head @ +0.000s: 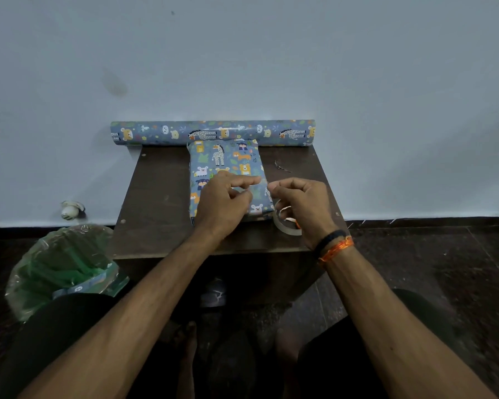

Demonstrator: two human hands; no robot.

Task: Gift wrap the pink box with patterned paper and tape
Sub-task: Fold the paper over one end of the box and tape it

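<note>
The box [224, 165], fully covered in blue animal-print paper, lies flat in the middle of a small dark wooden table [156, 197]. My left hand [225, 201] rests on the near half of the box with its forefinger stretched to the right. My right hand [301, 204] hovers at the box's right edge with curled fingers, its forefinger and thumb close to the left forefinger; a strip of clear tape between them is too faint to make out. A roll of clear tape [284, 223] lies on the table under the right hand.
The roll of the same patterned paper [213, 133] lies along the table's back edge against the pale wall. A green-lined bin [61, 269] stands on the floor to the left. A small scrap [280, 166] lies on the table's right part.
</note>
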